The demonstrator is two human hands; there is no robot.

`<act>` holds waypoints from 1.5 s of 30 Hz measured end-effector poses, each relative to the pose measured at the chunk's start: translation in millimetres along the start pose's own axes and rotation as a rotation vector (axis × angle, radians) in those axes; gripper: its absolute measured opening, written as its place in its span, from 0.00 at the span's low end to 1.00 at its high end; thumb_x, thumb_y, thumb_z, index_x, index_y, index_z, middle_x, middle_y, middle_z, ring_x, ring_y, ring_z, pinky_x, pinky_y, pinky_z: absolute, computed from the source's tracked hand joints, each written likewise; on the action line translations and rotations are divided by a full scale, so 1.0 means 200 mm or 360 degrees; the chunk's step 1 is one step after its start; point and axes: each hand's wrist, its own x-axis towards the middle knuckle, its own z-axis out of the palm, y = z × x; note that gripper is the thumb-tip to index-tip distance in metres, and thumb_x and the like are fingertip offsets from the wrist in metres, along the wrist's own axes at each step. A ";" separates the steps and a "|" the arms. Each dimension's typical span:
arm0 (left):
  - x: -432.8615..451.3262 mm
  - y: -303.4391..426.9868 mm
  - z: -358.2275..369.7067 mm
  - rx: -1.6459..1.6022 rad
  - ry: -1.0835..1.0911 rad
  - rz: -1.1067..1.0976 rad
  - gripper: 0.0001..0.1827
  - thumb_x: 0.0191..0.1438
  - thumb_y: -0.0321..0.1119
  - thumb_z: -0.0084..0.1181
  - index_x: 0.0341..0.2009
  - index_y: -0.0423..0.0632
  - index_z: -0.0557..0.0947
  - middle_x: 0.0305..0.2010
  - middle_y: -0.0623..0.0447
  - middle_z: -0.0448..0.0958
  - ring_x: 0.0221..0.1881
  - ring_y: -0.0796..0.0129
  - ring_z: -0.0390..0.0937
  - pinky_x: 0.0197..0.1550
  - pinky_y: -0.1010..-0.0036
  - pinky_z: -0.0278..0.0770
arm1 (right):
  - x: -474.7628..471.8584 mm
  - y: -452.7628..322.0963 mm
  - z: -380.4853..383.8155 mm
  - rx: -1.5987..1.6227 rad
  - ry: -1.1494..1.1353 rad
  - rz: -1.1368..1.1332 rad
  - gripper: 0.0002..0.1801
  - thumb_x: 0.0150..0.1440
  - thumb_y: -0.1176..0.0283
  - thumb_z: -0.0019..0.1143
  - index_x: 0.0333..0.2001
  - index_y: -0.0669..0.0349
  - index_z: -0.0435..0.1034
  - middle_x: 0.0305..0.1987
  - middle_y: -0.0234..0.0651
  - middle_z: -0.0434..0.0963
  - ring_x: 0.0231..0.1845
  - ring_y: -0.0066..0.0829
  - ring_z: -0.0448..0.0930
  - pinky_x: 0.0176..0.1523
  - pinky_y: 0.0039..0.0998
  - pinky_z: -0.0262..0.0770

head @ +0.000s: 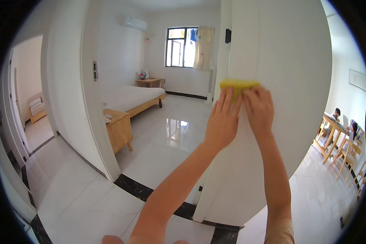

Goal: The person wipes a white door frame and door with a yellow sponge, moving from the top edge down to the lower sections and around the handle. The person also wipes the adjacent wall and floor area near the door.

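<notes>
A yellow cleaning cloth lies against the white wall beside the doorway, near the door frame. Its outline is blurred, and the lower part is covered by fingers. My left hand presses on the cloth's left side with fingers stretched upward. Close beside it, my right hand grips the right side with bent fingers. Both forearms reach up from the bottom of the view. Above the cloth, a black hinge sits on the door frame.
Through the doorway are a bed, a wooden cabinet and a window. A dark threshold strip crosses the tiled floor. Past the wall's right edge, two people sit at a wooden table with chairs.
</notes>
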 end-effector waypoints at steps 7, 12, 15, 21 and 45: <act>-0.32 0.09 0.10 0.0010 -0.0223 -0.0154 0.32 0.48 0.25 0.51 0.60 0.39 0.60 0.65 0.29 0.48 0.66 0.33 0.46 0.63 0.53 0.54 | -0.41 0.05 0.04 0.0248 -0.0213 -0.0012 0.05 0.44 0.79 0.56 0.28 0.60 0.70 0.32 0.34 0.71 0.32 0.38 0.71 0.31 0.34 0.68; 0.03 -0.06 0.05 0.0141 -0.0068 0.0051 0.33 0.48 0.25 0.50 0.61 0.38 0.59 0.65 0.28 0.47 0.65 0.32 0.47 0.62 0.53 0.56 | 0.02 0.11 0.09 0.0207 0.0068 -0.0127 0.05 0.44 0.77 0.55 0.28 0.61 0.69 0.32 0.37 0.71 0.32 0.41 0.72 0.33 0.39 0.69; 0.65 -0.08 -0.08 0.0313 0.0307 0.0318 0.31 0.48 0.24 0.49 0.59 0.37 0.61 0.64 0.28 0.49 0.62 0.34 0.53 0.58 0.56 0.63 | 0.59 0.24 0.09 0.0225 0.0273 0.0015 0.03 0.49 0.75 0.53 0.30 0.60 0.70 0.35 0.38 0.71 0.39 0.41 0.70 0.40 0.37 0.69; 0.38 -0.09 0.01 -0.0028 0.0118 0.0221 0.34 0.45 0.23 0.51 0.60 0.41 0.61 0.65 0.29 0.48 0.63 0.32 0.51 0.61 0.54 0.58 | 0.26 0.27 0.14 0.0065 0.0096 -0.0042 0.07 0.48 0.74 0.53 0.34 0.59 0.70 0.37 0.39 0.71 0.39 0.41 0.71 0.40 0.41 0.67; -0.47 -0.09 0.21 -0.0189 -0.0264 -0.0013 0.35 0.46 0.21 0.48 0.62 0.39 0.59 0.66 0.28 0.47 0.66 0.33 0.45 0.65 0.53 0.52 | -0.56 0.03 0.12 0.0314 -0.0105 0.0021 0.05 0.44 0.77 0.60 0.28 0.60 0.72 0.32 0.37 0.75 0.34 0.37 0.74 0.39 0.37 0.68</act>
